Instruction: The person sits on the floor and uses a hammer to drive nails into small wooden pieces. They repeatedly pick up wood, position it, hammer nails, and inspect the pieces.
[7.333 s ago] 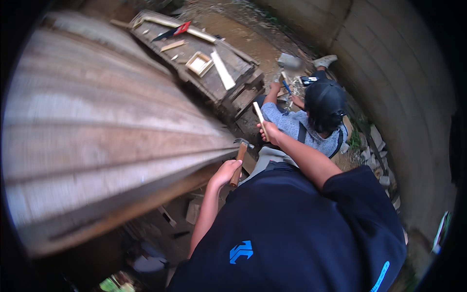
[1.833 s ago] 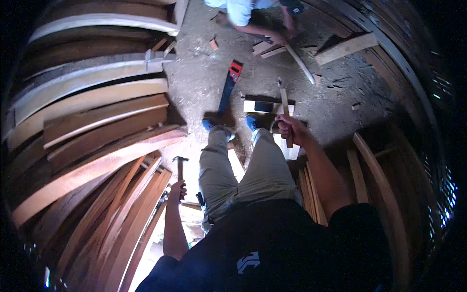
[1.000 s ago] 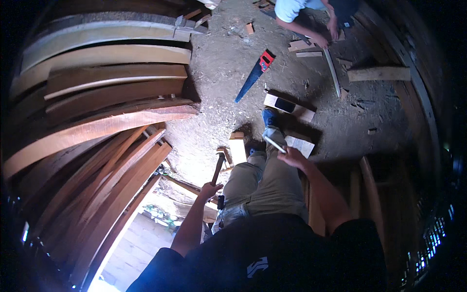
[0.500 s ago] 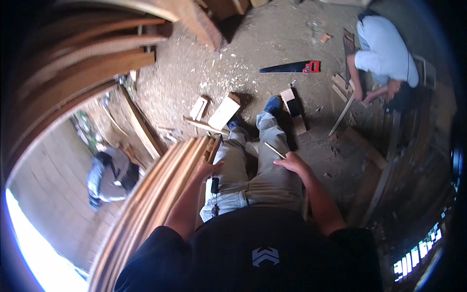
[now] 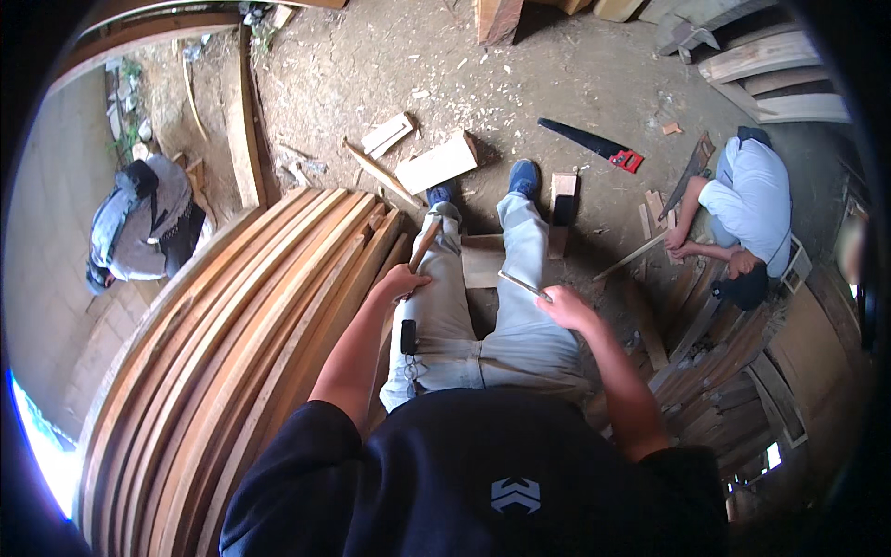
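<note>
My left hand (image 5: 406, 280) is closed around a brown wooden stick (image 5: 426, 243) beside my left thigh. The stick points up along my shin, and its lower end is hidden in the fist. Over my right thigh, my right hand (image 5: 566, 308) grips a slim, pale rod (image 5: 522, 284) that juts out toward the left; its exact kind is not clear. Beyond my feet lies a squared wood block (image 5: 438, 167), with a smaller block (image 5: 387, 136) and a narrow wood strip (image 5: 380, 172) near it.
Long planks (image 5: 232, 343) are stacked at my left. A handsaw (image 5: 594, 144) with a red handle lies on the dirt floor ahead. One person (image 5: 750, 200) crouches at right holding a wood strip; another person (image 5: 148, 218) bends at far left. More boards (image 5: 780, 70) stand at upper right.
The whole view has shifted, bringing the plank stack and the right-hand person more fully into sight. The stick in my left hand now shows clearly. My right hand keeps its rod.
</note>
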A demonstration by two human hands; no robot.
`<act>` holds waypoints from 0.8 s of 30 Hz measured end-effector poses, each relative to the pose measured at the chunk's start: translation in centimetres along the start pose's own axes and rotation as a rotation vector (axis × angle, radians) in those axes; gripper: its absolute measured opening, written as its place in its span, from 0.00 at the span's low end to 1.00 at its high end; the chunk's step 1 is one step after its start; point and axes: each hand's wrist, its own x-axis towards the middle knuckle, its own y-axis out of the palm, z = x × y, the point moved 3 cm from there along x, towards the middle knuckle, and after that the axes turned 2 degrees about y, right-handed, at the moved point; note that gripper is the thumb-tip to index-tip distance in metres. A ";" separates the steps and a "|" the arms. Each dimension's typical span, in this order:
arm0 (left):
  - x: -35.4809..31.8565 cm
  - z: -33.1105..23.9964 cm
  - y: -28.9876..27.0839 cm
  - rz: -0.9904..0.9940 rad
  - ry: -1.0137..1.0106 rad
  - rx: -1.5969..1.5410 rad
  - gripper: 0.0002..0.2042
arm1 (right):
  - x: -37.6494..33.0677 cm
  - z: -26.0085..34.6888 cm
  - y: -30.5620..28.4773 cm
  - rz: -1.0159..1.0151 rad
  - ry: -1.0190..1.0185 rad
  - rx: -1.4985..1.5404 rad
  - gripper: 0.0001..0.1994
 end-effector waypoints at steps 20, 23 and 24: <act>-6.0 1.1 -7.1 0.087 -0.028 0.038 0.19 | 3.6 5.5 -9.4 0.582 -0.122 -0.094 0.20; 0.0 -0.8 -12.2 -0.041 0.124 0.019 0.20 | 17.4 6.1 -11.7 0.244 -0.335 -0.429 0.21; 2.7 -0.8 -13.8 -0.186 0.194 -0.059 0.17 | 21.8 7.3 -12.2 0.232 -0.242 -0.504 0.24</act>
